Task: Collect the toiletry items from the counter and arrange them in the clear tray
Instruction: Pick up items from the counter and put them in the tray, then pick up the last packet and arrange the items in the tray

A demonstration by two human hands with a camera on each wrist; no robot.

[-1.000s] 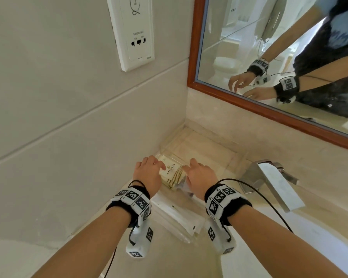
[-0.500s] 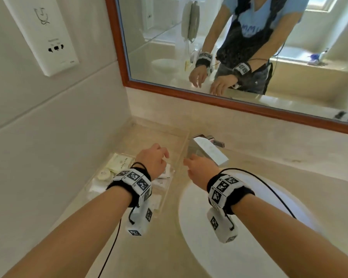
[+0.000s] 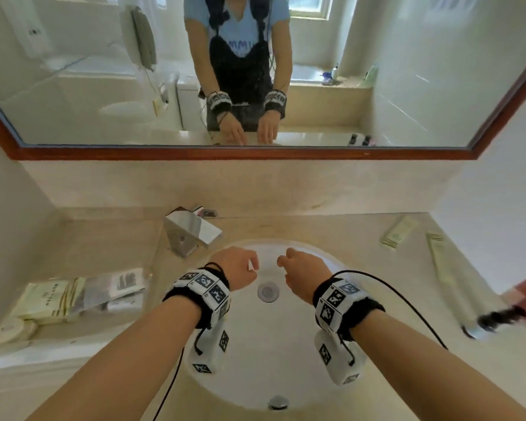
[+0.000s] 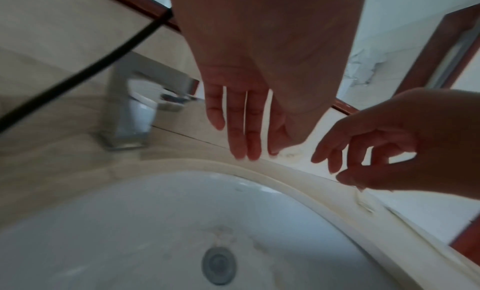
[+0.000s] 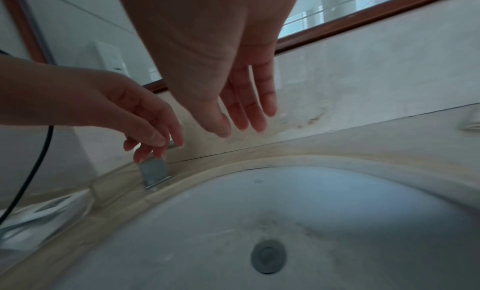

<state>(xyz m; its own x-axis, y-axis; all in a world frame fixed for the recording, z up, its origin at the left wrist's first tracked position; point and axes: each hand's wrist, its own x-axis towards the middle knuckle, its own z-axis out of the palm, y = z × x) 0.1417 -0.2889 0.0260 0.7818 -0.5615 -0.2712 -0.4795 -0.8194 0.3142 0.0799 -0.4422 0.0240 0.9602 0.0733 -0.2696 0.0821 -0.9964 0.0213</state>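
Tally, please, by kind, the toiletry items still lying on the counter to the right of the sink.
Short pale packet: 1
Long pale packet: 1
Dark bristly item, too blurred to identify: 1
Total: 3

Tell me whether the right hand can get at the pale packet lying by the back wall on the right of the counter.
Probably yes. The right hand hangs empty over the sink, and the packet lies on bare counter with nothing between them.
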